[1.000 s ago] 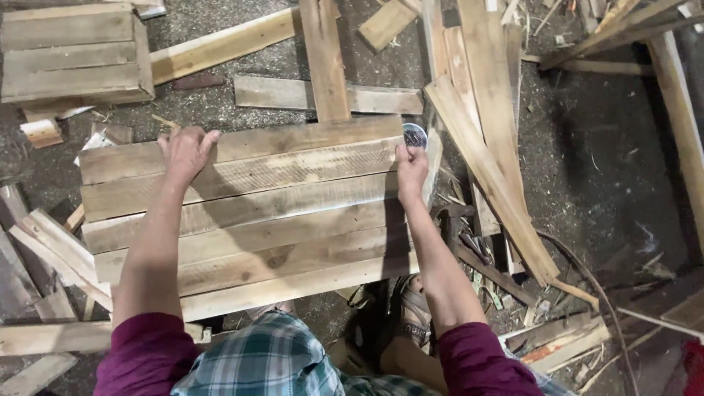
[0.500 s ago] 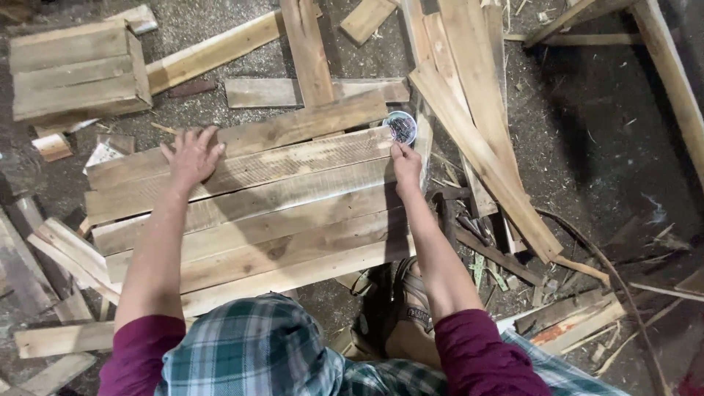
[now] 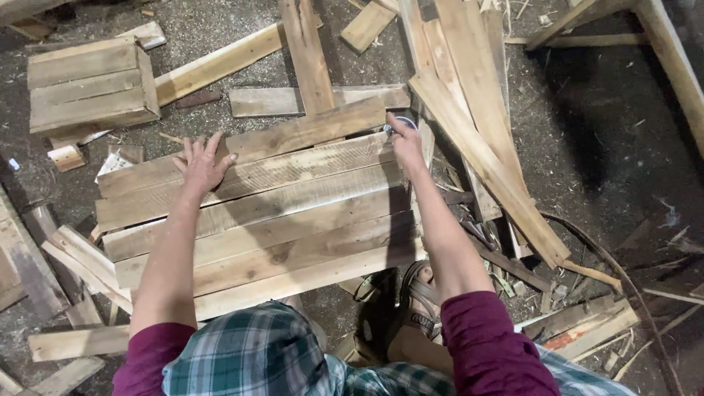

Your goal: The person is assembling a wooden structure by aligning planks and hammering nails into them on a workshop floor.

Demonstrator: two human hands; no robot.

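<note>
While the panel of wooden slats (image 3: 257, 213) lay flat on the floor (image 3: 601, 147) before the person, both hands rested on its far part, probably to keep the boards steady. The left hand (image 3: 203, 163) lay open and flat on the upper slats, holding nothing. The right hand (image 3: 405, 143) pressed at the panel's right far corner, its grip closed around a small round object (image 3: 402, 123), mostly hidden by the fingers. Beyond and right of that hand leaned loose planks (image 3: 477, 125); far left of the left hand stood a small slat box (image 3: 88, 88). A sandal (image 3: 419, 308) showed below the panel.
</note>
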